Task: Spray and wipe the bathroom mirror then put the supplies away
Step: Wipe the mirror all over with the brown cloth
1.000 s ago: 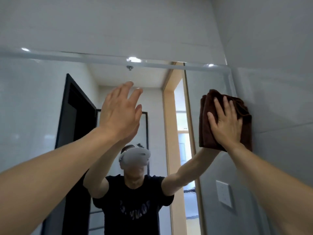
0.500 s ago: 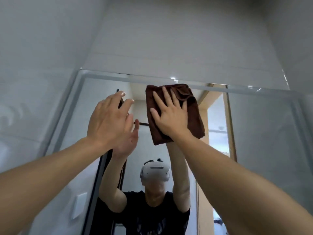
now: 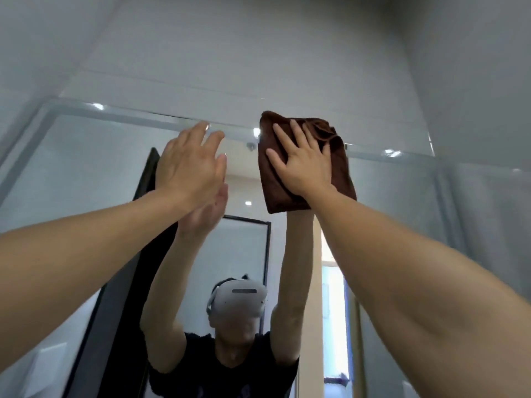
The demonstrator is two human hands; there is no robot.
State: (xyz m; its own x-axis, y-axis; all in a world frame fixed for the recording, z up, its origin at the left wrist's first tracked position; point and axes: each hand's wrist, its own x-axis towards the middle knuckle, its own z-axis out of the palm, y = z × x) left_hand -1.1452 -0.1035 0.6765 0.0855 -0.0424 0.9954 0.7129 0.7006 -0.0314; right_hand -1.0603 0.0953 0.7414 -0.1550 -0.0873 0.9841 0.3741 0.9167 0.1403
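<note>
Two bare hands reach up toward one wall mirror (image 3: 86, 173). The right hand (image 3: 304, 165) lies flat with its fingers spread, pressing one folded dark brown cloth (image 3: 339, 168) against the glass. The cloth sits at the mirror's top edge, a little right of centre, and its upper corner overlaps the mirror's pale frame. The left hand (image 3: 191, 165) is raised just left of the cloth, open, with its fingers held straight and close together; it holds nothing, and whether the palm touches the glass cannot be told. Both forearms are bare and stretch in from the near lower corners.

In the mirror, one reflected person (image 3: 227, 354) in a black short-sleeved shirt wears one white headset (image 3: 240, 300), both arms lifted. Behind the reflection stand a dark door edge (image 3: 120, 297) on the left and a lit doorway (image 3: 333, 311) on the right. Pale grey tiled wall (image 3: 230, 53) rises above the mirror, far from the hands. Several small ceiling lights glint along the frame.
</note>
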